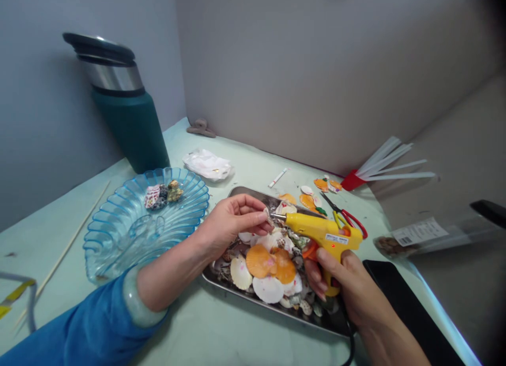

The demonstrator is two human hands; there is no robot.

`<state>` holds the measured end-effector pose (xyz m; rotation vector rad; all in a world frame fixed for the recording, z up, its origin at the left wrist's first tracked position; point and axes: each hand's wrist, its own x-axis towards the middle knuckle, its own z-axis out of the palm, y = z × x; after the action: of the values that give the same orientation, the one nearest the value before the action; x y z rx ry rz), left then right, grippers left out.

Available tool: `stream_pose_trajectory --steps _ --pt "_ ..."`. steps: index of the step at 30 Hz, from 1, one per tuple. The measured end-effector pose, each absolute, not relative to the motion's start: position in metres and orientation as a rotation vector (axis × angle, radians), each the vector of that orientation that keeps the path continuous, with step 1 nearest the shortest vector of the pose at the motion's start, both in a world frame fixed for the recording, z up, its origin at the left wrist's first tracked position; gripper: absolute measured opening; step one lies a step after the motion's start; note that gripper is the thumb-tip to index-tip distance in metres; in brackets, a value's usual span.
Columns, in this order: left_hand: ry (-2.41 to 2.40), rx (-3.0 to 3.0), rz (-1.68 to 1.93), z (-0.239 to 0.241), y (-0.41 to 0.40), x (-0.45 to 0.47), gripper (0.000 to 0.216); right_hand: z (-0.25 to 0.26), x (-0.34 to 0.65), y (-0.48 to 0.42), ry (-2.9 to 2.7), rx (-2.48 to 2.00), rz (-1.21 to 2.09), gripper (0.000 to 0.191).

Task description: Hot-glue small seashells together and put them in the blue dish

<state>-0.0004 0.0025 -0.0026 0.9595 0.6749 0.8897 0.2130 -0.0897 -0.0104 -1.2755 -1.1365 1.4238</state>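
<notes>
My right hand grips a yellow hot glue gun by its handle, fingers at the orange trigger; a small red light glows on its side. Its metal nozzle points left and meets the fingertips of my left hand. Those fingers pinch a small pale shell, mostly hidden, right at the nozzle tip. Below both hands lies a metal tray heaped with shells, among them orange scallop shells and a white scallop shell near the front.
To the left, a blue glass shell-shaped dish holds several small shells. A green bottle stands behind it. Red-handled scissors, a red cup of glue sticks and a black phone-like slab are at right.
</notes>
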Motion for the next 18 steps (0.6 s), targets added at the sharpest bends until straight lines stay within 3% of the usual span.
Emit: stream_pose_trajectory --steps 18 --pt "0.636 0.974 0.857 -0.0029 0.0027 -0.0018 0.021 -0.0116 0.2134 -0.0891 -1.119 -1.272 1.436 0.046"
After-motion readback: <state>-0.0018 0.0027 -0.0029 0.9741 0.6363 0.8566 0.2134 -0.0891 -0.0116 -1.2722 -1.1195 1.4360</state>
